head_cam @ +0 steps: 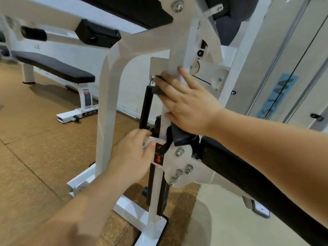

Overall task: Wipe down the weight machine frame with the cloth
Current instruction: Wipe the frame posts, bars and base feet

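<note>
Frame (106, 103), white: I see my right hand (186, 105) flat on it, fingers straight, pressing a dark cloth (158, 90); just below, my left hand (131, 157) grips the frame.

The left hand (131, 155) and right hand (188, 102) are bare, and both forearms (266, 139) are uncovered as far as they show

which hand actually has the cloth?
The right hand, pressing the dark cloth flat against the white upright frame post; the left hand only grips the lower white bracket.
</note>
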